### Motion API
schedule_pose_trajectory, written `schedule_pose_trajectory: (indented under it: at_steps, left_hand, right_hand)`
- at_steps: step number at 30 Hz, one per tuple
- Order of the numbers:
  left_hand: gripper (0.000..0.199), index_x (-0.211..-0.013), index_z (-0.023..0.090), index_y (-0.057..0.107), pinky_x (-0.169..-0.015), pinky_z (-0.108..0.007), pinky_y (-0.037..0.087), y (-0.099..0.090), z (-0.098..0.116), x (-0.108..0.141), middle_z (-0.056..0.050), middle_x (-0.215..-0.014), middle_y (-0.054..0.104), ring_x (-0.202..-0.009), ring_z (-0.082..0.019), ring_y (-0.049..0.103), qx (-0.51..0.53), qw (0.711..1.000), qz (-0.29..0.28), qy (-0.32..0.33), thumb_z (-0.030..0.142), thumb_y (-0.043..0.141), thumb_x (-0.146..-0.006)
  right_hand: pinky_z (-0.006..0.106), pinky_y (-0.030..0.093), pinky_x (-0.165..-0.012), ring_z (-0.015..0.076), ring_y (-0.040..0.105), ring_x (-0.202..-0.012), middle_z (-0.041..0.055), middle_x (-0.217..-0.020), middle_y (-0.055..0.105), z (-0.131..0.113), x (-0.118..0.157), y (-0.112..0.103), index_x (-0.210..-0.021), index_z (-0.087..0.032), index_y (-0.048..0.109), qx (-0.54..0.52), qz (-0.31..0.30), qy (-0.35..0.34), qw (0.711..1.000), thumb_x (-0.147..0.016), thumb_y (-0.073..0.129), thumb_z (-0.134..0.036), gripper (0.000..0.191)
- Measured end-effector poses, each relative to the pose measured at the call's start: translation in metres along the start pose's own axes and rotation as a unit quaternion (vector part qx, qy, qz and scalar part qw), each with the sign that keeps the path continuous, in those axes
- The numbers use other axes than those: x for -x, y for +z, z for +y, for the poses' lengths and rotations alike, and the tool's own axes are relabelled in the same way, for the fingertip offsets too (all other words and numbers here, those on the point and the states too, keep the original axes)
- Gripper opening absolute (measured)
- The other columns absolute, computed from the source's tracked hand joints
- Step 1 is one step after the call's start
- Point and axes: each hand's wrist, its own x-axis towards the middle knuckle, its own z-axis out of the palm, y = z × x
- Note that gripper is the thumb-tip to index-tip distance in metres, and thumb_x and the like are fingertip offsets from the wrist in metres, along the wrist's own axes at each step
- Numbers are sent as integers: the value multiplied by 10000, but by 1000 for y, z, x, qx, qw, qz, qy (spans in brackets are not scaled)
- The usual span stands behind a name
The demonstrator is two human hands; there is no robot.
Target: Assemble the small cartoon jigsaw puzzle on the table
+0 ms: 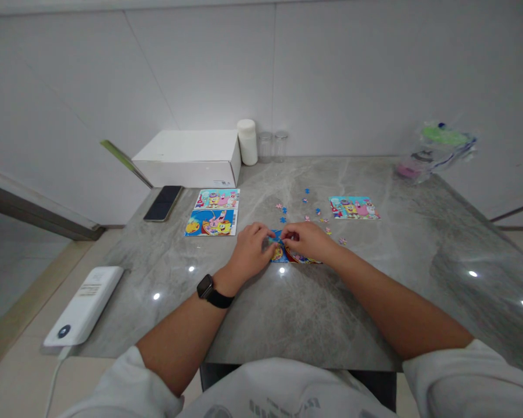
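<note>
A small jigsaw puzzle (280,253) with a blue cartoon picture lies flat on the table between my hands, partly covered by them. My left hand (253,248), with a black watch on its wrist, rests at the puzzle's left edge. Its thumb and forefinger are apart and touch that edge. Above the puzzle's upper middle, my right hand (308,239) pinches a puzzle piece, mostly hidden by the fingertips. Loose blue puzzle pieces (283,220) and pink ones (307,219) lie scattered just beyond my hands.
Left of the puzzle are picture cards (211,223) and a phone (163,203). A similar pink picture (354,208) lies right. Behind stand a white box (187,157), a white bottle (247,143) and two glasses (265,147). A plastic bag (436,151) and a power bank (85,305) sit near the edges.
</note>
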Motion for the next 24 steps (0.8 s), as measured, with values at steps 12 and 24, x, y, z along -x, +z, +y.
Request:
schedule_pose_trajectory:
  at_steps: [12, 24]
  left_hand:
    - [354, -1170, 238, 647, -1009, -494, 481, 1, 5, 4, -84, -1210, 639, -1168, -303, 589, -52, 998, -40, 9, 376, 780, -873]
    - [346, -1162, 240, 652, -1023, -495, 480, 2, 4, 5, -84, -1218, 638, -1174, -304, 583, -52, 997, -54, 2, 364, 783, -866]
  right_hand:
    - [291, 441, -802, 200, 670, -885, 50, -921, 772, 0, -2, 5, -906, -214, 792, 62, -4, 5, 998, -899, 689, -230, 104]
    - [303, 452, -852, 208, 653, -933, 79, -969, 732, -2, 0, 15, -970, -199, 784, 100, 1, 8, 995, -934, 656, -241, 139]
